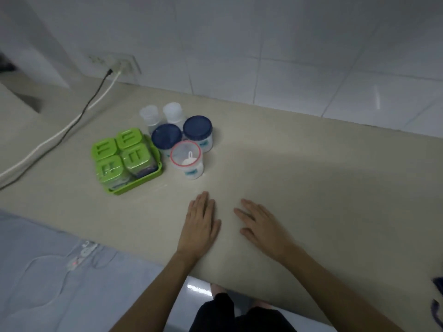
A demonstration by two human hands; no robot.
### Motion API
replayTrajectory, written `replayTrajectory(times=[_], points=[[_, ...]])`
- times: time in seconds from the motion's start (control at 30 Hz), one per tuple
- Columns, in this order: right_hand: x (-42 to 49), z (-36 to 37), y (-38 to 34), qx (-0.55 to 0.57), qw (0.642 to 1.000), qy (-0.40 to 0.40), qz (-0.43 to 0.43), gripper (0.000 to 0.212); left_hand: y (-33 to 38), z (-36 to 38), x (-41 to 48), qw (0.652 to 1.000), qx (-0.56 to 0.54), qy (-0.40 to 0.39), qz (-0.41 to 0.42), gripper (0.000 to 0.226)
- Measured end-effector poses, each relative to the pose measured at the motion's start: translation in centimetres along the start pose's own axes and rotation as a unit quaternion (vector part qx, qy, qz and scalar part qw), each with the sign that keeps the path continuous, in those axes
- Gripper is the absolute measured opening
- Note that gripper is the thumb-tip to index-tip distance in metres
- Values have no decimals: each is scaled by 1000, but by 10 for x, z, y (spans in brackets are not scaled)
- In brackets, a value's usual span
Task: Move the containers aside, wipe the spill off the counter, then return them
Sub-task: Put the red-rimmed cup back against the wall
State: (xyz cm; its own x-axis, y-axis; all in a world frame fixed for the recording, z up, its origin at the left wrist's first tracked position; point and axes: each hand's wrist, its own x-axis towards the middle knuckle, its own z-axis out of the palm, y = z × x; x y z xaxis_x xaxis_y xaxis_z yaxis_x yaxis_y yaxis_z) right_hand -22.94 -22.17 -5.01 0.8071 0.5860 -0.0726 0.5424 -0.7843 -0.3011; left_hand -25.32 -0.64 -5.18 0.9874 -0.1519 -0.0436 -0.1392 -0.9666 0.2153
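Containers (167,142) cluster toward the counter's (311,178) back-left, while left hand (200,226) and right hand (262,226) lie flat near its front edge, fingers extended, gripping nothing.

White tiled wall (299,56) behind a beige counter (323,188) — wall socket (115,64), two cables (72,125), glossy floor (199,287).

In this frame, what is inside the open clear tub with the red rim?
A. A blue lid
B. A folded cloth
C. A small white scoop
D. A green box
C: the red-rimmed tub, standing lidless in front of the two blue-lidded jars, shows a small white scoop through its open top; both hands lie flat on the counter, touching none of the containers.
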Motion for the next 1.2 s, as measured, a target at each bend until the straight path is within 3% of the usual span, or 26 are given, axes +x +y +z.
replayTrajectory(times=[0.13,0.27,0.37,0.57,0.67,0.87,1.0,1.07,1.2], points=[[49,-2,-34,44,998,26,32,62,-36,1,5,999,-16,19,-29,53],[106,-18,-71,103,987,111,57,69,-64,-3,12,998,-48,48,-14,50],[145,-28,-87,98,983,153,34,74,-76,-5,13,996,-64,61,-7,50],[185,-14,-97,261,938,224,44,53,-82,0,11,994,-71,78,-33,51],[197,-10,-97,266,930,247,55,44,-82,2,13,995,-60,78,-30,51],[197,-17,-93,261,925,269,71,49,-81,3,13,996,-47,70,-36,51],[173,-27,-76,251,923,275,95,68,-80,0,12,996,-45,65,-31,51],[149,-29,-59,253,920,277,112,75,-76,-3,12,996,-47,76,2,49],[97,-41,-12,245,910,293,162,69,-35,-3,32,990,-68,74,97,47]])
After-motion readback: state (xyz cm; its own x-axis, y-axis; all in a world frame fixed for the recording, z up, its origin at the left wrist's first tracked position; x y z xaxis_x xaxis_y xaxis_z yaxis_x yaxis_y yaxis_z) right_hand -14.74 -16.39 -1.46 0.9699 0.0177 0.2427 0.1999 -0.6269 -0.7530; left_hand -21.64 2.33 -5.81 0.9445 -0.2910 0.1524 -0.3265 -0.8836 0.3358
